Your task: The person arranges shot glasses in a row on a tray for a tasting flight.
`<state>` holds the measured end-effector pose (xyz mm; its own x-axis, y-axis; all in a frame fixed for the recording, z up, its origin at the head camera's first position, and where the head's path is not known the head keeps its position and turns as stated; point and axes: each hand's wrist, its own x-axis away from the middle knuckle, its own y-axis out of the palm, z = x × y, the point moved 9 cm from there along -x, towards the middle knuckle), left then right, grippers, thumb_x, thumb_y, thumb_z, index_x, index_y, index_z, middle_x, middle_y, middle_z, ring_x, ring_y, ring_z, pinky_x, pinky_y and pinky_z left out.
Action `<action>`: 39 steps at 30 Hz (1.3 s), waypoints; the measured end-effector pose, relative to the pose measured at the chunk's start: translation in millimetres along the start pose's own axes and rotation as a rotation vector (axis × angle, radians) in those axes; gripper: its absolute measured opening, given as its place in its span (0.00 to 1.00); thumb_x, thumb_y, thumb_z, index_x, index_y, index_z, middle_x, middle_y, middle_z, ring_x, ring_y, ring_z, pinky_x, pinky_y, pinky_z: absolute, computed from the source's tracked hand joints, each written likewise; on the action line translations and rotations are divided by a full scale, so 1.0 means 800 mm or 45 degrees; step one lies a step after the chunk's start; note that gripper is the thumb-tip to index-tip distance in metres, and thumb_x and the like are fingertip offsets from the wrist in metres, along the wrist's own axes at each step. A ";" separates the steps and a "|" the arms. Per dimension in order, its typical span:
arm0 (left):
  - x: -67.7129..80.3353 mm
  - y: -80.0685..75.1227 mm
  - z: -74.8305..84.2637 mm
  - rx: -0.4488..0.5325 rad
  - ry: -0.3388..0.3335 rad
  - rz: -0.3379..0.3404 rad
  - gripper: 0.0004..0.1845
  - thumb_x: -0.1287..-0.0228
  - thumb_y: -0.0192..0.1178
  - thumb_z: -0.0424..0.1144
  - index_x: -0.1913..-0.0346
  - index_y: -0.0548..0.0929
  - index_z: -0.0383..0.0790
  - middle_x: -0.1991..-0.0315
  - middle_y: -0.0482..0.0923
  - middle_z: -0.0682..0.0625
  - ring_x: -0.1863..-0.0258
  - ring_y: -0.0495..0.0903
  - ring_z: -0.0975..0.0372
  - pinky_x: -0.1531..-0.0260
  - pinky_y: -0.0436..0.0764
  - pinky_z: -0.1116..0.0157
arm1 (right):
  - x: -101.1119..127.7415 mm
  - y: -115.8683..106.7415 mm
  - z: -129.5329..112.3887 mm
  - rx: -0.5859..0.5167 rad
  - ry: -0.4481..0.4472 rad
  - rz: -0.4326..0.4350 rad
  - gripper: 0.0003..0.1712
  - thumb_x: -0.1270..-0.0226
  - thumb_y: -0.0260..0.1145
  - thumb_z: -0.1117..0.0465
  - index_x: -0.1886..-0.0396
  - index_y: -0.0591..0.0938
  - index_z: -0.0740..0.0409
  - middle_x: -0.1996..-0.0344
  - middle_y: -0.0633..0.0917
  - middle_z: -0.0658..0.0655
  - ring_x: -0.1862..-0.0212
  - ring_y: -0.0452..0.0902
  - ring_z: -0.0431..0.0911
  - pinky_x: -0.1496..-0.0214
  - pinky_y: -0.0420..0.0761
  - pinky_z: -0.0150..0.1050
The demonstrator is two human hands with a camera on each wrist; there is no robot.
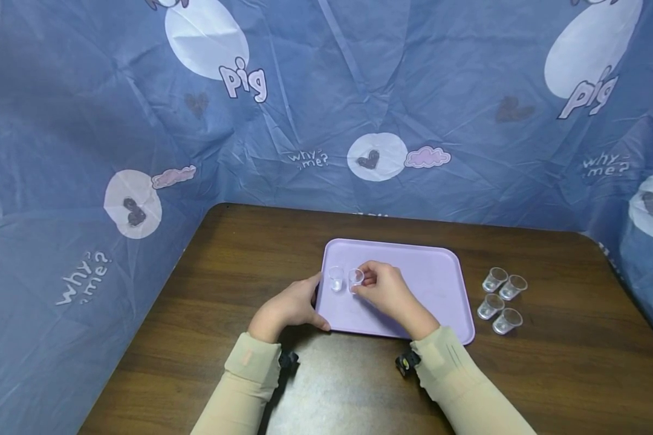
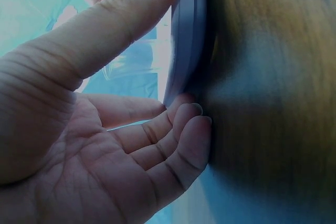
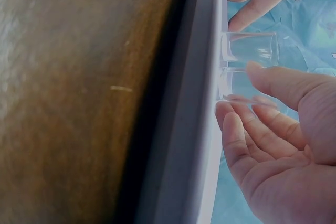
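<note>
At the back and the sides, wrinkled blue printed cloth (image 1: 315,96). In front of it, brown wood-grain bench (image 1: 234,260). On the bench, rectangular purple tray (image 1: 430,290) with rounded corners and a low rim, lying flat and bare in its right part.

Next in size, the hands. At the near left corner of the tray, left hand (image 1: 291,305), with thumb at the near edge and fingers at the left edge, holding this corner between them, perhaps for steadiness. Over the tray, right hand (image 1: 390,292), pinching a small clear round cup (image 1: 355,278) between thumb and fingers.

Smallest, the cups: six in view, all alike, transparent. By judgement, only about one third of the work done. Near the left edge of the tray, first clear cup (image 1: 335,279), upright, free of any finger, so seemingly finished. Just beside it, the pinched one, upright, with base apparently on the tray, but not yet released. Probably left: release of this cup, and transfer of four clear cups (image 1: 491,307) from the bench, right of the tray, standing close together in two pairs, untouched. About any content inside, cannot tell.
</note>
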<state>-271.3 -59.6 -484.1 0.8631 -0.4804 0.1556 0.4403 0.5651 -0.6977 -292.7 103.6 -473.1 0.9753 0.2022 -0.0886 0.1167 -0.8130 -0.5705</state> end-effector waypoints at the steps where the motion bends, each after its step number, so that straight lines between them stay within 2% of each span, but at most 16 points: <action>1: 0.000 0.000 0.000 0.003 -0.001 -0.001 0.58 0.64 0.87 0.36 0.26 0.65 0.32 0.50 0.81 0.41 0.54 0.79 0.54 0.49 0.77 0.53 | 0.000 0.000 0.000 -0.001 0.000 0.000 0.13 0.46 0.79 0.70 0.63 0.84 0.64 0.70 0.86 0.54 0.64 0.84 0.46 0.59 0.84 0.39; 10: 0.000 0.000 -0.001 0.008 0.000 0.001 0.59 0.64 0.87 0.36 0.26 0.64 0.33 0.49 0.81 0.40 0.52 0.79 0.53 0.48 0.76 0.52 | -0.001 0.002 0.000 -0.009 -0.009 -0.004 0.14 0.44 0.78 0.71 0.59 0.85 0.66 0.68 0.87 0.55 0.63 0.84 0.47 0.58 0.83 0.40; 19: 0.000 0.001 -0.003 0.007 0.006 0.005 0.59 0.64 0.87 0.36 0.25 0.64 0.32 0.48 0.81 0.40 0.52 0.79 0.53 0.47 0.76 0.53 | 0.003 0.003 0.005 -0.033 0.003 -0.004 0.22 0.47 0.78 0.73 0.51 0.83 0.72 0.64 0.87 0.59 0.62 0.85 0.49 0.57 0.83 0.39; 30: 0.000 0.001 0.000 0.022 0.004 -0.002 0.59 0.64 0.87 0.35 0.26 0.64 0.33 0.49 0.81 0.40 0.53 0.80 0.53 0.48 0.77 0.53 | 0.011 -0.017 0.003 -0.058 -0.024 0.028 0.21 0.45 0.77 0.73 0.50 0.83 0.73 0.61 0.87 0.63 0.58 0.85 0.53 0.54 0.83 0.41; 39: 0.000 0.001 -0.002 0.026 -0.025 -0.012 0.61 0.63 0.87 0.34 0.24 0.62 0.33 0.44 0.79 0.40 0.49 0.78 0.53 0.45 0.75 0.53 | 0.023 -0.042 -0.004 -0.057 -0.050 0.068 0.23 0.42 0.77 0.71 0.48 0.82 0.74 0.56 0.86 0.68 0.56 0.86 0.55 0.52 0.83 0.42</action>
<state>-271.5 -60.1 -485.9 0.8636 -0.4724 0.1761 0.4532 0.5744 -0.6816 -278.2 133.0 -453.0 0.9724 0.1781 -0.1504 0.0736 -0.8467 -0.5269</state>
